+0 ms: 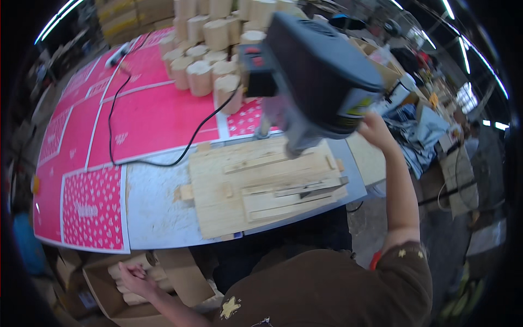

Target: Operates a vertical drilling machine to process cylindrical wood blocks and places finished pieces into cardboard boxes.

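While the person's right hand (373, 129) is up at the machine, the left hand (139, 278) is down in an open cardboard box (101, 289). The left fingers are bent over some pale wooden pieces (133, 298), which lie in the box right under and beside that hand. Can't tell if it's actually gripping one or just touching. Same deal with the right: its fingers go out of sight behind the dark machine head (321, 71) (looks like a drill press, a bit blurry here), so no telling whether they're closed on anything. That head is just to the left of the right hand and leans toward it.

Below and left of the right hand, so up and right of the left one, there's a flat wooden board (212, 191) with thin wood strips (261, 203) on it. A pale tabletop (158, 218) with scattered shavings is ahead of the left hand, and pink printed sheets (158, 117) spread out farther ahead. On those, well beyond both hands, stands a pile of chunky wooden blocks (200, 79). A black cord (190, 143) loops between the pile and the left hand. Bluish cloth (411, 131) is heaped to the right of the right hand.
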Action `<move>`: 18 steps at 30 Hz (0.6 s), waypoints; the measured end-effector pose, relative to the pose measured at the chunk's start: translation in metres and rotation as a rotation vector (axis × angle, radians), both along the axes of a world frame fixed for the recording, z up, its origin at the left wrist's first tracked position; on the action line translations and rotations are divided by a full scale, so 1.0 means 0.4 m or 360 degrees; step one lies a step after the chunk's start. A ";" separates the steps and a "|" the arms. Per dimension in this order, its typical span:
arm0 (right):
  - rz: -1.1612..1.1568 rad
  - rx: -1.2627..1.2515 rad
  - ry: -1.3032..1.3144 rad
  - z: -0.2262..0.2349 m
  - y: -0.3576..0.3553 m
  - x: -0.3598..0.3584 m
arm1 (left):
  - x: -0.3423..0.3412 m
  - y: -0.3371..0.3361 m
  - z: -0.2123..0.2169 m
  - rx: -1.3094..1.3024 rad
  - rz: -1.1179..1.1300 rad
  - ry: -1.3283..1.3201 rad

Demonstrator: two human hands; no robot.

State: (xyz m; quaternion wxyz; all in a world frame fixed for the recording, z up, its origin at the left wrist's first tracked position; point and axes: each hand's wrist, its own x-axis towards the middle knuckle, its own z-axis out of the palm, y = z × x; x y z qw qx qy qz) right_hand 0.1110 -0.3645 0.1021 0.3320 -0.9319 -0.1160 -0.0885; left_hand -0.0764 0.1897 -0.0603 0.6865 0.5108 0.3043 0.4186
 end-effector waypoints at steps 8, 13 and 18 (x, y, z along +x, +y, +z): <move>-0.0385 -0.0249 0.0045 -0.163 -0.164 0.509 | 0.022 -0.287 0.083 0.0011 -0.0490 -0.0066; -0.0873 -0.0213 0.0033 -0.299 -0.082 0.601 | -0.013 -0.376 0.140 -0.0044 -0.0640 0.0129; -0.0794 0.0081 -0.0080 -0.359 -0.086 0.578 | -0.026 -0.447 0.202 0.0227 -0.0678 0.0107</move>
